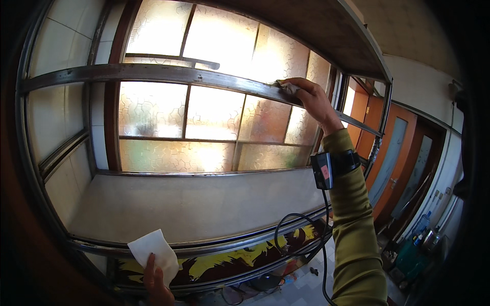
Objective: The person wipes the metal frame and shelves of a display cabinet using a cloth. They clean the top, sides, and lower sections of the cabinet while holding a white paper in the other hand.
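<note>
My right hand (312, 97) presses a crumpled, soiled wipe (289, 88) against a metal crossbar (153, 72) of a tall shelf frame. The bar runs across in front of a patterned-glass window. Low on the left, my left hand (157, 281) holds a flat white sheet (155, 254), which looks like paper or thin cloth. This sheet overlaps the front metal rail (214, 246) of a pale shelf board (206, 206); whether it touches the rail I cannot tell. A dark band and small box (322, 171) with a black cable are strapped at my right wrist.
Overhead is a dark upper shelf (298, 26). Below the pale board lies a lower shelf (229, 264) with torn yellow and dark covering. The black cable (325, 252) hangs beside my right sleeve. Wooden doors (396, 153) and a green container (411, 264) with several items stand to the right.
</note>
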The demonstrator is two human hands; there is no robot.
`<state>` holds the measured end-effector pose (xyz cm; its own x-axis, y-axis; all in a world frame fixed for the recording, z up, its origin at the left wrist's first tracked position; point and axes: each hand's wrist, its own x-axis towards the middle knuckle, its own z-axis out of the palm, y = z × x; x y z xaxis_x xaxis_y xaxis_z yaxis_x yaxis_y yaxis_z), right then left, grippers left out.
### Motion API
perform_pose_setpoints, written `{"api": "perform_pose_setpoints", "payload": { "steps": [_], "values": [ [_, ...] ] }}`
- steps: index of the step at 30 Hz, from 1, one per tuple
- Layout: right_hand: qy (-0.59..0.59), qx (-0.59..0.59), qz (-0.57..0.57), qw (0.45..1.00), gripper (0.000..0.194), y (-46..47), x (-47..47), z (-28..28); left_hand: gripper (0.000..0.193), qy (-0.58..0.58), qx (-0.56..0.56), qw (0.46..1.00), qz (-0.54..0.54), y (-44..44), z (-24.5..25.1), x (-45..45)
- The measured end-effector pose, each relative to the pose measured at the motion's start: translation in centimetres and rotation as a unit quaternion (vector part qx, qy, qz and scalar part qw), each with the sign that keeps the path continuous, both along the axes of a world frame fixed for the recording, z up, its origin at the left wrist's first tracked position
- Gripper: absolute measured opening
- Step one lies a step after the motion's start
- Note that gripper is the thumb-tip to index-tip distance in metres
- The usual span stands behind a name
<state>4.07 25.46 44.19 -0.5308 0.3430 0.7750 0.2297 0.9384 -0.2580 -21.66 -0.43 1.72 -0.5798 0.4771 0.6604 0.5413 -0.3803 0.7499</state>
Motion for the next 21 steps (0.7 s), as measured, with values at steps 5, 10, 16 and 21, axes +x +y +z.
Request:
{"api": "perform_pose_setpoints", "payload": {
  "steps": [5,10,16,21],
  "values": [
    [-0.048,-0.025,-0.004,0.999,0.036,-2.2,-0.7,0.6,0.036,-0.01,0.005,1.0,0.009,-0.1,0.3,0.4],
    [-0.064,-0.007,-0.026,0.998,0.035,-2.3,-2.1,0.8,0.042,-0.125,0.029,0.992,-0.015,-0.2,1.2,1.0],
    [-0.066,0.069,-0.031,0.995,0.032,-2.0,-5.0,1.1,0.042,-0.111,0.043,0.993,-0.025,-0.2,1.6,0.8],
    [-0.031,0.028,-0.025,0.999,0.028,-2.4,-5.0,0.9,0.042,-0.12,0.014,0.992,-0.043,-0.3,1.7,0.8]
  ]
}}
